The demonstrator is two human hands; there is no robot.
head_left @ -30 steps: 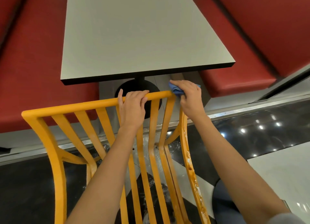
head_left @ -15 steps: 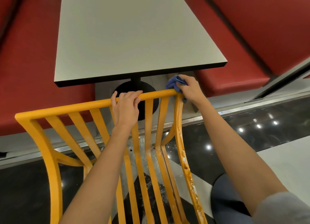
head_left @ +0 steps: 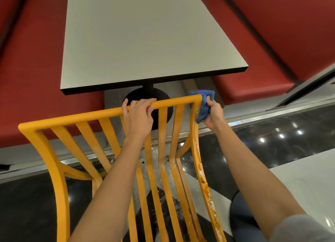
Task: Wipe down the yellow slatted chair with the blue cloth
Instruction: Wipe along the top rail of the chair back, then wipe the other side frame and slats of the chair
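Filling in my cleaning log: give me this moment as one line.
left hand: grips chair top rail | right hand: presses cloth on right corner post | residue lower on post

My one head camera looks forward and down, close over the chair (head_left: pixel 112 113), desk (head_left: pixel 145 42) at 12 o'clock.

- I'm in an eatery's dining area: red padded booth benches (head_left: pixel 253 89) fill both upper corners of the frame.
- Between them, top centre, a grey pedestal table (head_left: pixel 145 42) stands over polished floor (head_left: pixel 272 143).
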